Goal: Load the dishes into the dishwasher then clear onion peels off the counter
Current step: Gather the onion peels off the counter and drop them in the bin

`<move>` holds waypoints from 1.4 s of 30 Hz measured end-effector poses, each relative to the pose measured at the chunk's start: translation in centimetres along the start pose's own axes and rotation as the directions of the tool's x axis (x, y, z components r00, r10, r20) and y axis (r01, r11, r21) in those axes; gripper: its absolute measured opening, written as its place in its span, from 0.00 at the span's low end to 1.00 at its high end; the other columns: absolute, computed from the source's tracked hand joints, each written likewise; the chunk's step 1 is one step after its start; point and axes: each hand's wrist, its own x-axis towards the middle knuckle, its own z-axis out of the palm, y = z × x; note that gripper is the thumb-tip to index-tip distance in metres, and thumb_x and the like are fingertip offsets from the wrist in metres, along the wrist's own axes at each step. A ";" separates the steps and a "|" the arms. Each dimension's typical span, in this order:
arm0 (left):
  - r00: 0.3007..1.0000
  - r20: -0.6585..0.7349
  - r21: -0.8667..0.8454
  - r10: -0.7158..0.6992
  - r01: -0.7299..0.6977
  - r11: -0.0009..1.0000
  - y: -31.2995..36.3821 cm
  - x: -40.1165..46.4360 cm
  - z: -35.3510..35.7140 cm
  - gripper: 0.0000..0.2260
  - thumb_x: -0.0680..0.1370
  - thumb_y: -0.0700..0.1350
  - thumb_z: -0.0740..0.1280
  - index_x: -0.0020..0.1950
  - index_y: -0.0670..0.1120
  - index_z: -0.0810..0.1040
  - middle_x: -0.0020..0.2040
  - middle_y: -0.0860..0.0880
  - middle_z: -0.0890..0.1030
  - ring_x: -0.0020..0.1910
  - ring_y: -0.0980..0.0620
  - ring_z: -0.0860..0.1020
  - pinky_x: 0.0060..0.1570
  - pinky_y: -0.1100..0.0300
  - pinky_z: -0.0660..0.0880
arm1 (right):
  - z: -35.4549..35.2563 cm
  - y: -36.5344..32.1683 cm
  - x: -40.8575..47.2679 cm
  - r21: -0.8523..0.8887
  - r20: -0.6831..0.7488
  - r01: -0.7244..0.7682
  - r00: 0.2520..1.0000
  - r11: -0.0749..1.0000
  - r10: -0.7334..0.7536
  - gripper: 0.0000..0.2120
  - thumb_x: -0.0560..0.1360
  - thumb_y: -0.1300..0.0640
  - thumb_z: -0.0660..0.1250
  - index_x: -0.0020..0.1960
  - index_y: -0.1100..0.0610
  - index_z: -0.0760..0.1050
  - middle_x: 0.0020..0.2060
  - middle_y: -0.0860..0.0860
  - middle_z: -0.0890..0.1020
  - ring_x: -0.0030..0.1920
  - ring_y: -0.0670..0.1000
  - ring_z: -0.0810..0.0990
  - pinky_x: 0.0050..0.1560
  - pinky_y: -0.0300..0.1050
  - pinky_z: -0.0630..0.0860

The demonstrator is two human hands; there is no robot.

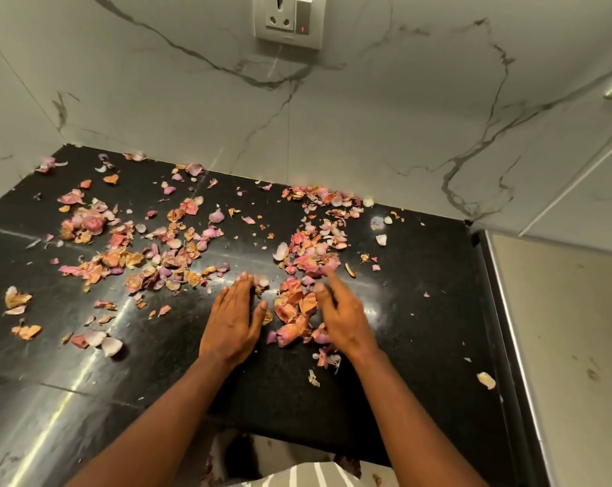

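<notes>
- No dishes or dishwasher in view; loading state impossible to tell.
- Peel clearing barely begun, apparently: onion peels (178, 254) strewn from nine to two o'clock over counter (420, 311).
- Left hand (232, 323) flat, fingers straight and together; right hand (339, 316) blurred, fingers loosely extended, flanking a small pile (294, 311).

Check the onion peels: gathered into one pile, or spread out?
Spread out. The onion peels lie scattered across the black counter, with only a small cluster between the left hand and right hand.

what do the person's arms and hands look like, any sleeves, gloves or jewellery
Both arms are bare from the bottom of the frame up to the wrists, with no sleeves showing. The left hand and the right hand are bare too: no gloves, and no rings, watch or bracelet visible. The right hand's fingers are motion-blurred, so small details there cannot be checked. A striped grey and white garment shows at the bottom edge.
</notes>
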 end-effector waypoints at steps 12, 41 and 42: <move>1.000 -0.002 -0.022 -0.027 0.027 0.999 0.6 0.0 -0.6 0.29 0.86 0.62 0.50 0.84 0.50 0.55 0.83 0.48 0.62 0.82 0.51 0.57 0.82 0.53 0.48 | -3.8 6.8 1.4 -0.577 -0.188 -0.252 0.967 0.777 0.175 0.41 0.82 0.30 0.41 0.85 0.56 0.40 0.83 0.53 0.42 0.83 0.55 0.41 0.80 0.55 0.37; 0.088 0.519 -0.277 0.850 -0.924 0.264 15.5 -7.1 6.6 0.26 0.87 0.55 0.54 0.84 0.47 0.59 0.84 0.46 0.58 0.84 0.49 0.52 0.81 0.45 0.53 | -8.0 3.4 -1.8 0.285 -0.268 -0.214 0.918 0.934 0.292 0.13 0.84 0.61 0.63 0.55 0.48 0.84 0.49 0.45 0.87 0.47 0.45 0.86 0.55 0.49 0.84; 0.123 0.547 -0.218 0.828 -0.934 0.282 15.2 -6.8 6.9 0.28 0.87 0.58 0.51 0.84 0.48 0.56 0.84 0.48 0.55 0.84 0.50 0.49 0.81 0.44 0.51 | -8.0 3.3 -1.9 0.292 -0.265 -0.206 0.921 0.934 0.286 0.13 0.84 0.61 0.63 0.55 0.48 0.84 0.49 0.44 0.87 0.48 0.45 0.86 0.55 0.49 0.84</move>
